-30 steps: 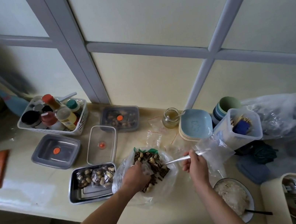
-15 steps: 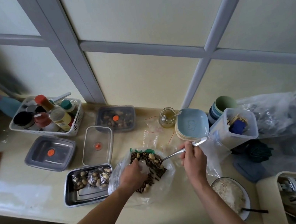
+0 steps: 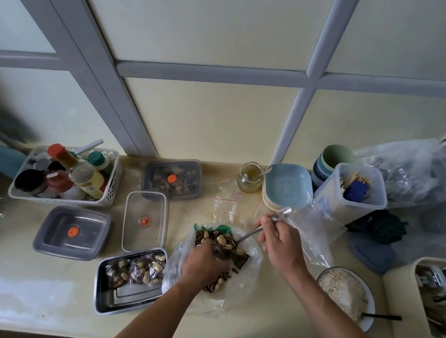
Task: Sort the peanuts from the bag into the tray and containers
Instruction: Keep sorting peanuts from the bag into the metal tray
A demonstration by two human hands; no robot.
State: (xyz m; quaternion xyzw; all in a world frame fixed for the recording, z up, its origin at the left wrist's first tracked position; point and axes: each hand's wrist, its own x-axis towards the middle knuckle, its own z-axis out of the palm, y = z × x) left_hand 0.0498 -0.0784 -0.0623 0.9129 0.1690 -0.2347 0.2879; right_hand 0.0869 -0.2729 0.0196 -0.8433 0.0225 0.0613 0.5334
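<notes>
Frosted window panels in a pale grey frame [image 3: 129, 101] back a cream counter [image 3: 30, 290] crowded with kitchen things. At its right end lies a heap of crumpled plastic bags [image 3: 408, 168]. A white basket [image 3: 108, 192] of sauce bottles stands at the far left.

The clear bag [image 3: 235, 289] lies open at the middle of the near edge, holding dark seeds mixed with pale peanuts [image 3: 221, 240]. Just left of it, touching its plastic, is the steel tray [image 3: 97, 291], with small packets of nuts [image 3: 144, 269] along its far side. Behind the tray are a grey lidded container [image 3: 89, 234] and a clear container [image 3: 138, 232], each with an orange dot. A third container [image 3: 158, 176], holding a nut mix, is nearer the window.

A bowl of rice [image 3: 368, 318] is at the near right, and a stack of blue plates [image 3: 287, 186] stands beside a glass jar [image 3: 249, 177].

The left hand [image 3: 204, 262] is sunk into the bag with its fingers curled down among the seeds. Whether they hold anything cannot be told. The right hand [image 3: 281, 240] hovers over the bag's right edge. Its fingers are closed round a metal spoon [image 3: 248, 234], whose thin end points into the mix.
</notes>
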